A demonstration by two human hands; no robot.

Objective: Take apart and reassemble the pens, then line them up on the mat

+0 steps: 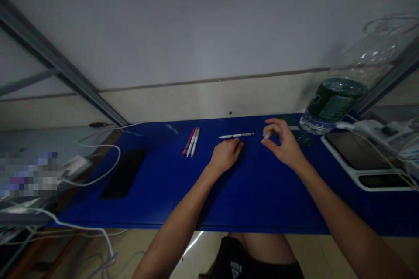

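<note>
A white and grey pen (236,135) lies crosswise on the blue tabletop (157,187). Just in front of it rests my left hand (225,155), its fingers curled in, close against the pen's near side. My right hand (285,143) is to the right of that pen's tip. Its thumb and fingertips pinch a small whitish, partly see-through piece (267,134), too small to name. Off to the left, two more white and grey pens (194,143) lie side by side with a red pen (188,142).
A large water bottle (334,100) with a green label stands at the back right, beside a kitchen-type scale (363,157) and cables. A black phone (123,173) lies on the left, near a white cable (114,168). Metal frame posts (81,87) rise at both sides before the wall.
</note>
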